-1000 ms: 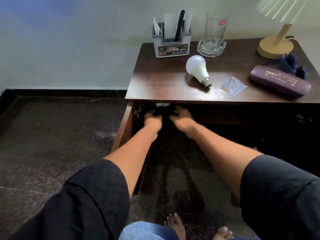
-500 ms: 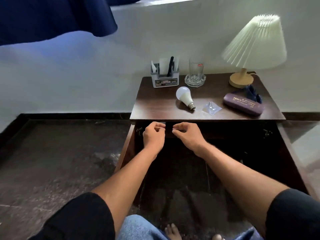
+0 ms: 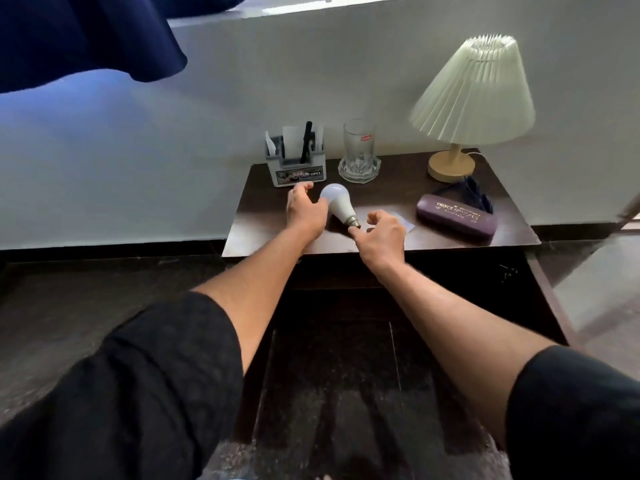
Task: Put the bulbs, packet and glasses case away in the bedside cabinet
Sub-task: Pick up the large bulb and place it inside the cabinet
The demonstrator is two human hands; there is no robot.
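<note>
Head view: both hands have come up from the cabinet (image 3: pixel 450 271) onto the table (image 3: pixel 502 233), the left hand (image 3: pixel 306 211) spread wide against the bulb (image 3: pixel 337 204) and the right hand (image 3: pixel 381 233) loosely curled at its cap, holding nothing. The packet (image 3: pixel 408 226) and glasses case (image 3: pixel 457 216) lie alongside, so lifting the bulb looks to be next.

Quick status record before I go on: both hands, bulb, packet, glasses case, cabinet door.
left hand: against the round end of the bulb; grip unclear
right hand: fingers loosely curled, forefinger by the bulb's metal base, holding nothing
bulb: lying on the cabinet top
packet: on the top, mostly hidden behind the right hand
glasses case: on the top, right side, untouched
right door: swung open
</note>
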